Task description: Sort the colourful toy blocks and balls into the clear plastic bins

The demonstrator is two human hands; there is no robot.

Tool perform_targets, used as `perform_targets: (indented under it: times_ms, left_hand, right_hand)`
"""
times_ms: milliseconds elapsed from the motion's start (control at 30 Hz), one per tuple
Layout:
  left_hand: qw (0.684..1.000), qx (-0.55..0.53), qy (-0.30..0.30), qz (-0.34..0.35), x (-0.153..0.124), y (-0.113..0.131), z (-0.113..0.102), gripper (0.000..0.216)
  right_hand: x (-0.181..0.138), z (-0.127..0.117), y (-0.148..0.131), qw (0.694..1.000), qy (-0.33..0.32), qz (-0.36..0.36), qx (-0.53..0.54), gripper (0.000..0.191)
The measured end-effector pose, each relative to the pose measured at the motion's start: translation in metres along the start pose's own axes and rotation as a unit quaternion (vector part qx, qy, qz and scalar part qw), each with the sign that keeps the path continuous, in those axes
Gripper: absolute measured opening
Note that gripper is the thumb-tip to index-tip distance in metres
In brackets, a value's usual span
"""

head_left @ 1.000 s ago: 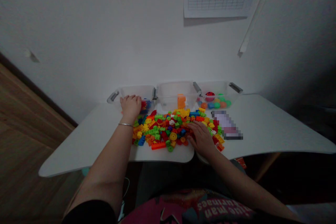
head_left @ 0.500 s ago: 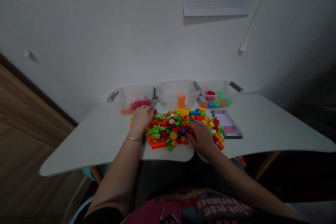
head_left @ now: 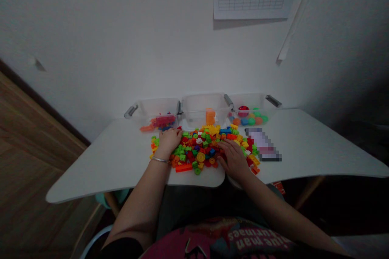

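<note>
A pile of small colourful toy building bricks [head_left: 197,145] is spread over the white table. My left hand [head_left: 170,141] is at the far left part of the pile, palm down and open, with its fingertips bent down and partly hidden. On the right part of the pile rests my right hand [head_left: 235,160], its fingers stretched out over the bricks and thumb apart. I see nothing held in either hand. Just beyond my left hand, a clear plastic bin [head_left: 142,107] holds pink, orange and blue pieces.
The middle clear bin [head_left: 194,101] shows an orange brick piece [head_left: 210,116]. In the right bin [head_left: 258,99] are a red ladybird-like piece [head_left: 243,110] and several coloured balls [head_left: 251,121]. A pixelated phone-like object [head_left: 263,145] lies on the table [head_left: 310,141], right of the pile.
My left hand has drawn back from the front of the left bin, slightly toward me and to the right, over the bricks. My right hand stays almost still.
</note>
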State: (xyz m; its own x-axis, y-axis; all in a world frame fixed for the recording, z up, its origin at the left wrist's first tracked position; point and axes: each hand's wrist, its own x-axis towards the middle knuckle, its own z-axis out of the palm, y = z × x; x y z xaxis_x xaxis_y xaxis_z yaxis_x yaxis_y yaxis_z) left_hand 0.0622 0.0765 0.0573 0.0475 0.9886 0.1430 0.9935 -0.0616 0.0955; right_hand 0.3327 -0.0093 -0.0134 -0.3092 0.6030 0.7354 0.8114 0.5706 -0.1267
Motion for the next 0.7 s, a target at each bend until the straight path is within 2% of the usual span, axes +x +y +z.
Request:
perform_targets:
  times_ms: [367, 533, 633, 700]
  left_hand:
    - [0.998, -0.050, 0.025, -0.030, 0.001, -0.003, -0.004, 0.035]
    - [0.987, -0.124, 0.090, -0.050, 0.001, -0.013, -0.008, 0.030]
    - [0.969, -0.201, 0.143, -0.017, 0.003, -0.021, -0.011, 0.027]
    - [0.942, -0.288, 0.171, 0.024, 0.005, -0.025, -0.014, 0.026]
  right_hand:
    - [0.001, 0.000, -0.001, 1.000, -0.001, 0.003, 0.010, 0.038]
    - [0.000, 0.000, 0.000, 1.000, -0.003, 0.004, 0.013, 0.038]
    - [0.000, 0.000, 0.000, 1.000, -0.002, 0.005, 0.016, 0.038]
    - [-0.001, 0.000, 0.000, 1.000, -0.007, 0.010, 0.020, 0.039]
